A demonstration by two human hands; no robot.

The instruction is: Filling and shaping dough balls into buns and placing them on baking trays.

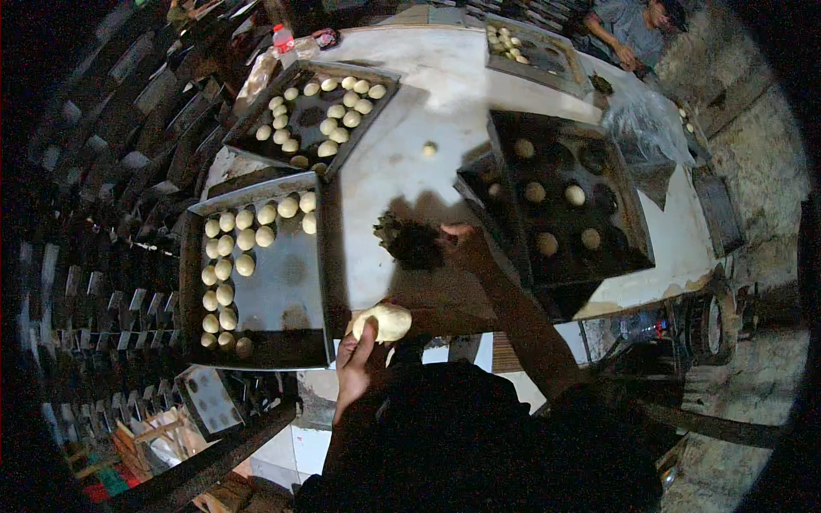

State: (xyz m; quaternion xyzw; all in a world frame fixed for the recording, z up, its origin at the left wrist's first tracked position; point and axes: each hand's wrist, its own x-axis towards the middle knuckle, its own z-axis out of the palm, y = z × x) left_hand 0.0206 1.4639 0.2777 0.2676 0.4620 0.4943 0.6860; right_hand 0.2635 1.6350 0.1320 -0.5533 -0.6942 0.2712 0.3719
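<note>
My left hand (357,363) is wrapped round a pale, flattened lump of dough (389,323), held just above the table's near edge with the thumb on top. Over the white table (410,111), my right hand (463,244) is at the right side of a dark, crumbly heap (405,238). Its fingers are curled together; whatever is between them is too small and dark to make out. A single dough ball (429,149) lies farther back on the table. Left of my hands, a metal tray (282,295) carries rows of dough balls along its left and far sides.
A second tray of dough balls (299,115) is at the far left. To the right, a dark tray (560,256) with several balls overlaps another. Farther off are a tray (547,64), a clear plastic bag (650,124), a red-capped bottle (281,38) and a person (629,30).
</note>
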